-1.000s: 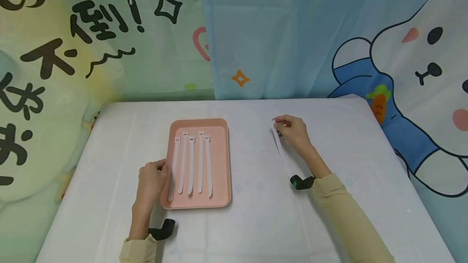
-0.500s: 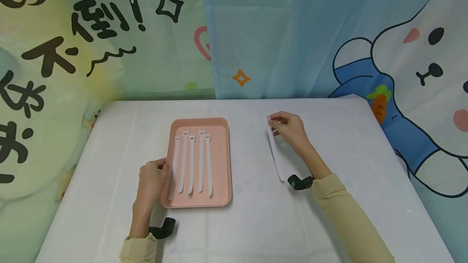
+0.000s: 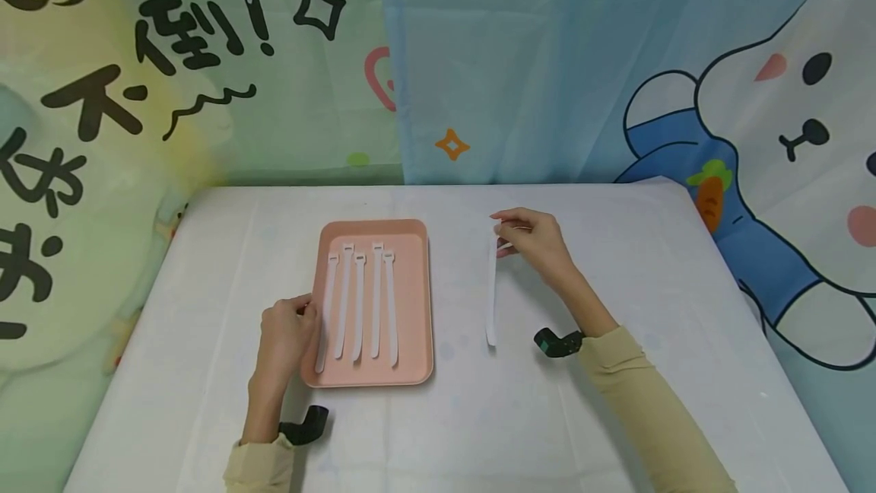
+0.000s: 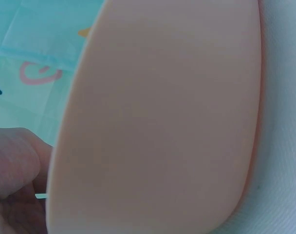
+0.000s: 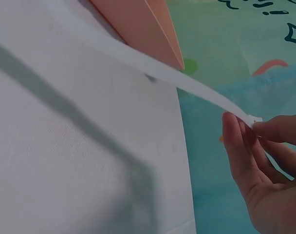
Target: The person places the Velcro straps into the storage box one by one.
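A white cable tie (image 3: 491, 295) with a slotted head dangles from my right hand (image 3: 539, 243), which pinches it near its top end between thumb and fingers. The right wrist view shows the tie (image 5: 187, 84) bowed, running away from the fingertips. My left hand (image 3: 286, 332) holds the left rim of a pink tray (image 3: 414, 310). Up close in the left wrist view the tray's outer wall (image 4: 157, 117) hides most of that hand's fingers. Several similar white cable ties (image 3: 376, 303) lie side by side lengthwise in the tray, heads toward the far end.
A white cloth (image 3: 452, 417) covers the table under the tray. Printed curtains (image 3: 479, 59) hang behind the table's far edge. Black devices (image 3: 560, 342) sit at both wrists, below the hands.
My right hand has moved left toward the tray and slightly away from me, swinging the cable tie from slanted to nearly straight along the view. The left hand and tray have stayed put.
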Demonstrator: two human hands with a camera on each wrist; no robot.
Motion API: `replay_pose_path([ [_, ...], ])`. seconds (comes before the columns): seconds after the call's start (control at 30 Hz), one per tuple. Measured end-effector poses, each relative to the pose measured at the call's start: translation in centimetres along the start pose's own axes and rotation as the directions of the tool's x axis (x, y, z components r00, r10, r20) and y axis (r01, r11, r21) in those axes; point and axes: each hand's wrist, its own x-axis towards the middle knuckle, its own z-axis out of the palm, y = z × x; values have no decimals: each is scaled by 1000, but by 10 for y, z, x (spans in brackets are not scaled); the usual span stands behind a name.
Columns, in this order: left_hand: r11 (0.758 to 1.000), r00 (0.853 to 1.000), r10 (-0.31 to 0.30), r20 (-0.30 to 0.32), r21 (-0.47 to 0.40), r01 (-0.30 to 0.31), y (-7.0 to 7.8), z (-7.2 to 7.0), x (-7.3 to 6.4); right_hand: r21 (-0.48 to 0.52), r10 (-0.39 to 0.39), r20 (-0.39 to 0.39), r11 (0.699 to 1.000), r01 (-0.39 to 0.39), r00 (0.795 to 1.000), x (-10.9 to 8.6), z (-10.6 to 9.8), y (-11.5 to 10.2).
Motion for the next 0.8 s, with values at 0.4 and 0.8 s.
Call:
replay_pose_path([
  [0.4,1000,1000,-6,11,-12,6,0,0,0,28,-51,68,998,49,996,-2,14,-14],
  [0.8,1000,1000,-10,19,-9,10,-1,-2,1,52,-91,131,995,84,987,-1,33,-28],
])
